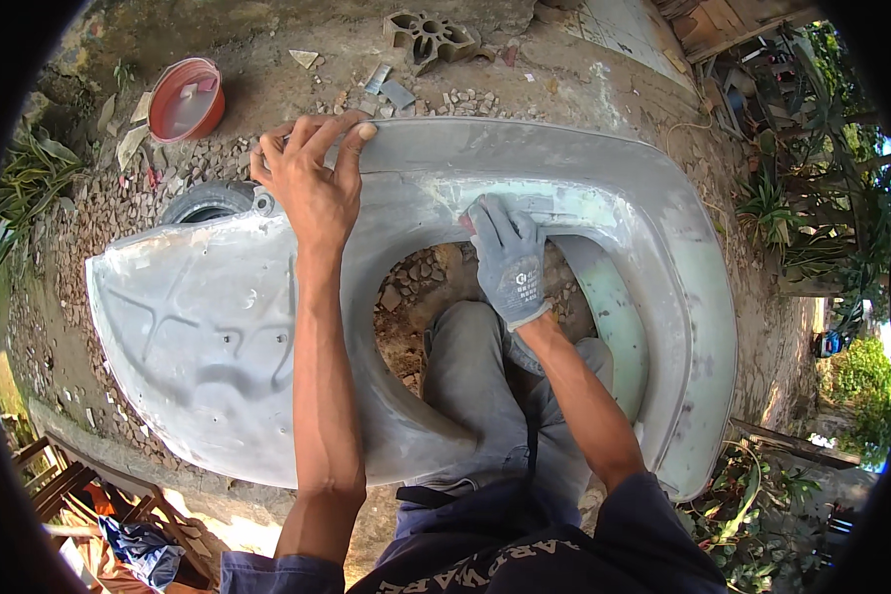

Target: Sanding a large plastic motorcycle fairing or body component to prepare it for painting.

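The panel (pixel 193 297) could be gouged if the reddish pad (pixel 467 225), gripped by the right hand (pixel 510 257), is tilted (left hand (pixel 317 188) grip cannot be told).

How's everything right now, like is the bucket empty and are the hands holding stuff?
Grey panel: scuffed, patched pale green.
Left hand: bare, spread over its far edge.
Right hand: gloved, fingers on a reddish thing.
Red bucket: upright, cloudy liquid inside.
Tire: partly hidden by the panel.
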{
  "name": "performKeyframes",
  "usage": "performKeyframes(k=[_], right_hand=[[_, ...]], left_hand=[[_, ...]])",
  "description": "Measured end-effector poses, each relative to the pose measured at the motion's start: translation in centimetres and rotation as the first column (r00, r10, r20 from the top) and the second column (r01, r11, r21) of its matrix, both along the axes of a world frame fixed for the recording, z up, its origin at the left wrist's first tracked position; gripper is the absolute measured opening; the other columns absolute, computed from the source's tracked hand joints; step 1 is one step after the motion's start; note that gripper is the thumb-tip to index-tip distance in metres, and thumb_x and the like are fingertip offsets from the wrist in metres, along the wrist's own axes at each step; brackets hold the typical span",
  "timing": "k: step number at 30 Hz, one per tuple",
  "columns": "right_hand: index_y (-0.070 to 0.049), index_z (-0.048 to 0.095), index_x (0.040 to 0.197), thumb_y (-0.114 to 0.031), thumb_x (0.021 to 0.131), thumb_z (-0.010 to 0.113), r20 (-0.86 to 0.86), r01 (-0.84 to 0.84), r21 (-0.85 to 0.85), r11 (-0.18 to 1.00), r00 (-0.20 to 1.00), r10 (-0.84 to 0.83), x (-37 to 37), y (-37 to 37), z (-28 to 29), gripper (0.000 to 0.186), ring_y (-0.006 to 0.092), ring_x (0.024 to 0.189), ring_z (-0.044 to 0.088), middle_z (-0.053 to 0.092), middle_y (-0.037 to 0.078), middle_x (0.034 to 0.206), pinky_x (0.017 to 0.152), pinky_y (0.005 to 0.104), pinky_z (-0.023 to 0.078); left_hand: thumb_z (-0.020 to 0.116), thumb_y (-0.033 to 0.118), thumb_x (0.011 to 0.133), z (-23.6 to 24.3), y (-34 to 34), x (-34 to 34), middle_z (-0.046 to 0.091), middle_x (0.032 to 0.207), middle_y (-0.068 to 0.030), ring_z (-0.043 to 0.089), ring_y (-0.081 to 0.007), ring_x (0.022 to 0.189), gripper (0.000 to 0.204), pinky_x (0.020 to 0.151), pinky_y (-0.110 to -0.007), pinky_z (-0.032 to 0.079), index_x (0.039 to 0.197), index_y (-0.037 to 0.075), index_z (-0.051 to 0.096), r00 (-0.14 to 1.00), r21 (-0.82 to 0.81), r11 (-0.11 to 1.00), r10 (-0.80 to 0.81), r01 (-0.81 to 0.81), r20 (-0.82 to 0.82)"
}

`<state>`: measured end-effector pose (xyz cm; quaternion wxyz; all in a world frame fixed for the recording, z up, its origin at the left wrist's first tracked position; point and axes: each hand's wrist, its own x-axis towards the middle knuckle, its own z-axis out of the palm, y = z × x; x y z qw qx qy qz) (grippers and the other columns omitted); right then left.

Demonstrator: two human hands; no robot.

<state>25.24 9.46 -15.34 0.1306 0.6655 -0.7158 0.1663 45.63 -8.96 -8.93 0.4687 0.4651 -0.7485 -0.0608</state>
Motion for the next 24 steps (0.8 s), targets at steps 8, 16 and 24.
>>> performKeyframes(k=[8,16,24], right_hand=[[-0.007,0.059,0.146,-0.02,0.095,0.073,-0.011,-0.317,0.11,0.942,0.947,0.32,-3.6,-1.1,2.4,0.054,0.0298,0.113,0.057,0.058,0.008,0.148,0.097,0.0478,0.051],[-0.007,0.064,0.133,-0.008,0.084,0.068,-0.15,-0.28,0.176,0.944,0.94,0.307,-2.4,-2.4,4.3,0.05,0.0291,0.133,0.054,0.061,0.008,0.136,0.112,0.0511,0.045],[-0.012,0.065,0.14,-0.013,0.086,0.068,-0.053,-0.183,0.032,0.983,0.981,0.184,-1.0,-2.9,2.2,0.054,0.0291,0.14,0.052,0.062,0.005,0.143,0.121,0.0555,0.04]], left_hand=[[0.082,0.038,0.096,-0.1,0.1,0.8,0.077,0.102,0.0069,0.057,-0.021,0.109,0.02,0.115,-0.045,0.027,0.107,0.023,0.087,1.0,0.031,0.999,-0.01,0.01,0.004],[0.082,0.034,0.097,-0.6,-0.2,1.2,0.074,0.101,0.0058,0.057,-0.0207,0.107,0.021,0.114,-0.044,0.031,0.113,0.021,0.086,0.998,0.042,0.999,0.019,-0.021,0.059],[0.077,0.035,0.101,-1.7,-1.0,1.5,0.074,0.104,0.0043,0.058,-0.0241,0.112,0.02,0.116,-0.047,0.031,0.113,0.021,0.085,0.996,0.001,1.0,0.027,-0.027,0.081]])
